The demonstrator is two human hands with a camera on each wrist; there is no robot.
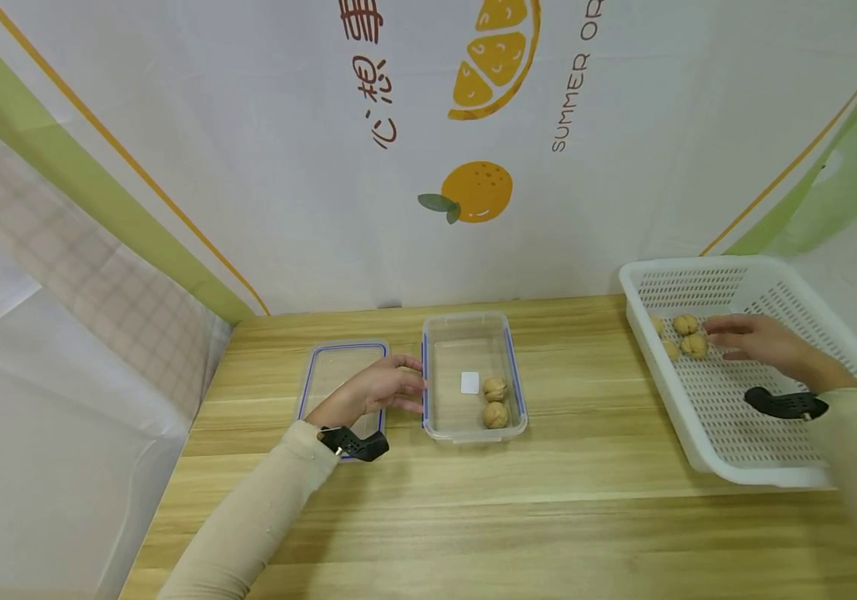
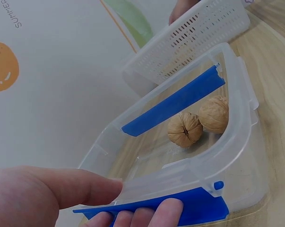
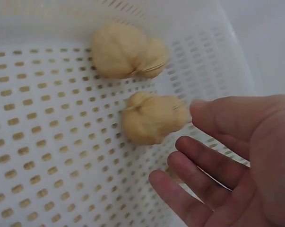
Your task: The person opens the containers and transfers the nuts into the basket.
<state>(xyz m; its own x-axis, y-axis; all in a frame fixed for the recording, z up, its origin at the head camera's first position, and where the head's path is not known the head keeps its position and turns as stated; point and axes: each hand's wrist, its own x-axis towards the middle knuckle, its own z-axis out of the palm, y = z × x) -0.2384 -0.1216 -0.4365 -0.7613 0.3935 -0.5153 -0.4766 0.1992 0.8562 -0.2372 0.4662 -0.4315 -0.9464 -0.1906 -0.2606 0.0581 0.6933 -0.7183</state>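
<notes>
A clear plastic food container (image 1: 469, 333) with blue-edged sides stands on the table, holding two walnuts (image 2: 185, 129) and a small white square (image 1: 469, 382). At its left side, my left hand (image 1: 391, 383) grips the wall, thumb over the rim and fingers against the blue clip (image 2: 199, 203). Over in the white basket (image 1: 699, 450), my right hand (image 1: 762, 343) reaches down with fingers apart and nothing between them. Its thumb tip comes right up to a walnut (image 3: 154, 118). Other walnuts (image 3: 125, 49) lie beside that one on the slotted floor.
The container's lid (image 1: 338, 362), with a blue seal, lies left of the container, partly under my left hand and wrist. High basket walls surround my right hand. Behind the wooden table (image 1: 473, 533) hangs a white printed cloth (image 1: 308, 208).
</notes>
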